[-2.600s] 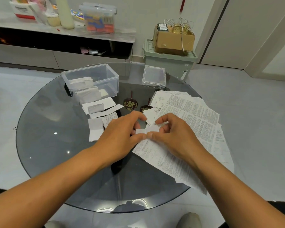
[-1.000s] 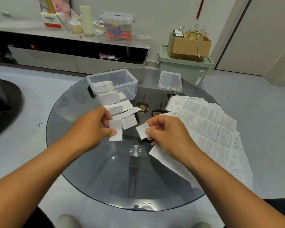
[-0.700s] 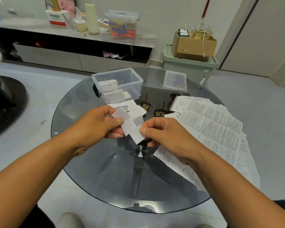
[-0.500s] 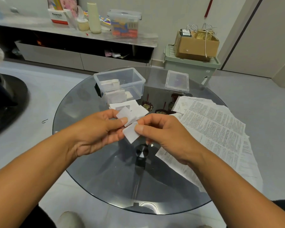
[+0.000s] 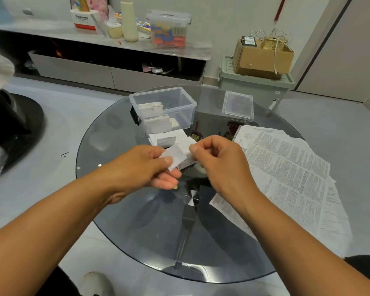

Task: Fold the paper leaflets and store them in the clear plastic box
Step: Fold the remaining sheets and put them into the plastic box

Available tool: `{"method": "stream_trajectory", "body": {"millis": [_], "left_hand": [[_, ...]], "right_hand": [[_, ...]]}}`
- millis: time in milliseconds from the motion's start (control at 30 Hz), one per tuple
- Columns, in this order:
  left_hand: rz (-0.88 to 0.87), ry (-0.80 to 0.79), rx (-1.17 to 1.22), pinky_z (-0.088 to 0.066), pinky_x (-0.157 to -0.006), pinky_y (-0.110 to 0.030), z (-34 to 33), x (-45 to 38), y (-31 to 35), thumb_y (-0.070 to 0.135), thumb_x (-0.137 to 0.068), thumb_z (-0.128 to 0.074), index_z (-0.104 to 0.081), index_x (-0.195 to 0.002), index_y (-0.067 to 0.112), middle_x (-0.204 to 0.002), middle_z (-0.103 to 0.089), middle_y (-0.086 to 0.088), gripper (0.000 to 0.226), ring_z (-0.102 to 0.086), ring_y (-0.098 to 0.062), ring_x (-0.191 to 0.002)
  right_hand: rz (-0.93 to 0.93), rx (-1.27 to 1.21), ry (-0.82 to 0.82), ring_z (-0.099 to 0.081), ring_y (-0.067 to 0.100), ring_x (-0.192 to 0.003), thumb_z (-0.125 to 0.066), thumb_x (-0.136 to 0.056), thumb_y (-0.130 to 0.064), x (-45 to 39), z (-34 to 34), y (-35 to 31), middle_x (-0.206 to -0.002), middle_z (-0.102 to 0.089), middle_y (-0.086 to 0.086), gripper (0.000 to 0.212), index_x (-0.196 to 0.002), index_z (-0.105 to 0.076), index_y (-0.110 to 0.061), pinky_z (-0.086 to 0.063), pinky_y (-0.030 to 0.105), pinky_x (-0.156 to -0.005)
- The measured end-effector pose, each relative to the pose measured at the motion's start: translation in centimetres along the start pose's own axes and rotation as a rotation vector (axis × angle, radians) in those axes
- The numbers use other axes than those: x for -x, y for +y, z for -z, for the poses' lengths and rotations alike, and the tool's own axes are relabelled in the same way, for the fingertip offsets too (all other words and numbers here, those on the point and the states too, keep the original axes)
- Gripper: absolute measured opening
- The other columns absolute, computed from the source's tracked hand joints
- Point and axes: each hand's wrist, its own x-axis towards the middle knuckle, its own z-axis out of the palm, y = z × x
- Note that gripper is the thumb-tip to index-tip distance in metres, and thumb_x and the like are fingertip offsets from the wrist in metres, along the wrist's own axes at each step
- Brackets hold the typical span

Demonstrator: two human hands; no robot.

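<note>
White folded leaflets point(image 5: 175, 158) now sit together between both hands, raised above the glass worktop point(image 5: 120, 133). 1.0 s ago each hand held its own piece, well apart; since then the 2 pieces have been brought together and overlap. Left hand point(image 5: 145, 167) pinches the nearer piece with thumb on top and fingers curled beneath. Right hand point(image 5: 220, 161) has fingers curled, thumb and forefinger pinching the farther piece at its right edge.

Judgement: pieces are being stacked into 1 bundle, so the next step is likely a carry to the clear plastic box point(image 5: 165, 107), which stands open at the far side of the worktop with folded leaflets already inside. More folded pieces point(image 5: 169, 138) lie just in front of the box. Unfolded printed sheets point(image 5: 286, 174) fan out at the right, so much folding remains.

Hard to make out: how many pieces the hands hold. Right-hand fingertips hide the far piece's edge. Box lid point(image 5: 237, 105) lies apart, beside the box. Dark objects point(image 5: 195, 136) show through the glass, unidentifiable.
</note>
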Motion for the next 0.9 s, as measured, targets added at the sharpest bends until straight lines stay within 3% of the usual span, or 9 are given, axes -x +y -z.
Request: {"method": "stream_trajectory", "body": {"millis": [100,167,267,367,467,567,667,833,900], "left_hand": [[-0.017,0.176,-0.037,-0.064,-0.068,-0.027,1.1,-0.7,-0.2,0.013,-0.108,-0.046,-0.065,-0.110,0.007,-0.085,-0.078,-0.012,0.020,-0.073,-0.018,-0.067],[0.015,0.211,-0.049,-0.064,-0.065,-0.028,1.5,-0.8,-0.3,0.011,-0.108,-0.044,-0.062,-0.105,0.007,-0.087,-0.076,-0.015,0.019,-0.072,-0.018,-0.064],[0.044,0.197,-0.091,-0.064,-0.067,-0.030,1.5,-0.8,-0.4,0.007,-0.107,-0.044,-0.062,-0.103,0.006,-0.092,-0.075,-0.018,0.019,-0.071,-0.017,-0.062],[0.038,0.182,-0.115,-0.064,-0.069,-0.031,1.4,-1.1,-0.5,0.007,-0.107,-0.044,-0.064,-0.102,0.008,-0.093,-0.076,-0.016,0.021,-0.072,-0.018,-0.066],[0.049,0.202,-0.097,-0.064,-0.067,-0.031,1.7,-1.3,-0.5,0.006,-0.107,-0.043,-0.064,-0.103,0.010,-0.089,-0.077,-0.014,0.022,-0.075,-0.020,-0.068],[0.064,0.208,-0.070,-0.065,-0.070,-0.033,1.8,-1.5,-0.6,0.006,-0.107,-0.042,-0.063,-0.107,0.009,-0.086,-0.078,-0.013,0.021,-0.077,-0.024,-0.073],[0.076,0.163,0.013,-0.064,-0.068,-0.030,1.2,-1.4,-0.6,0.006,-0.107,-0.042,-0.062,-0.114,0.006,-0.087,-0.078,-0.014,0.021,-0.077,-0.025,-0.077],[0.039,-0.005,0.219,-0.063,-0.076,-0.030,-0.4,-0.9,-0.4,0.002,-0.107,-0.042,-0.063,-0.125,0.008,-0.101,-0.077,-0.019,0.028,-0.077,-0.025,-0.087],[0.020,-0.075,0.270,-0.061,-0.086,-0.032,-0.5,-0.8,-0.3,0.001,-0.106,-0.045,-0.062,-0.129,0.010,-0.109,-0.076,-0.016,0.030,-0.076,-0.024,-0.095]], "right_hand": [[-0.114,0.413,-0.047,-0.063,0.014,-0.099,-0.065,-0.086,-0.068,-1.2,-0.2,1.1,-0.111,-0.065,-0.009,0.043,-0.108,-0.063,-0.031,-0.055,0.047,-0.090],[-0.162,0.505,-0.081,-0.061,0.018,-0.108,-0.065,-0.077,-0.080,-1.5,-0.5,1.3,-0.122,-0.059,-0.006,0.061,-0.113,-0.060,-0.032,-0.051,0.049,-0.096],[-0.141,0.521,-0.084,-0.060,0.019,-0.109,-0.071,-0.073,-0.077,-1.9,-1.4,0.9,-0.122,-0.058,-0.007,0.057,-0.110,-0.062,-0.035,-0.050,0.049,-0.099],[-0.099,0.386,-0.088,-0.064,0.018,-0.099,-0.079,-0.081,-0.057,-2.1,-2.1,0.9,-0.109,-0.067,-0.009,0.031,-0.085,-0.063,-0.031,-0.053,0.052,-0.093],[-0.158,0.148,-0.194,-0.070,0.022,-0.089,-0.082,-0.086,-0.036,-1.9,-1.2,0.2,-0.092,-0.074,-0.002,0.023,-0.082,-0.069,-0.018,-0.059,0.050,-0.086],[-0.288,-0.196,-0.333,-0.077,0.023,-0.090,-0.083,-0.086,-0.021,-1.8,0.8,-1.3,-0.092,-0.078,0.010,0.019,-0.083,-0.066,-0.011,-0.059,0.032,-0.074],[-0.350,-0.547,-0.331,-0.077,0.022,-0.085,-0.080,-0.085,-0.006,-1.6,1.3,-1.9,-0.086,-0.075,0.011,0.020,-0.079,-0.062,-0.011,-0.060,0.021,-0.066],[-0.220,-0.476,-0.177,-0.075,0.023,-0.077,-0.085,-0.078,0.002,-1.2,-0.3,-1.1,-0.086,-0.078,0.013,0.020,-0.081,-0.067,-0.007,-0.062,0.032,-0.076],[-0.210,-0.461,-0.131,-0.075,0.020,-0.071,-0.086,-0.077,0.002,-0.9,-0.8,-0.9,-0.076,-0.075,0.006,0.024,-0.087,-0.067,-0.009,-0.062,0.031,-0.070]]}}
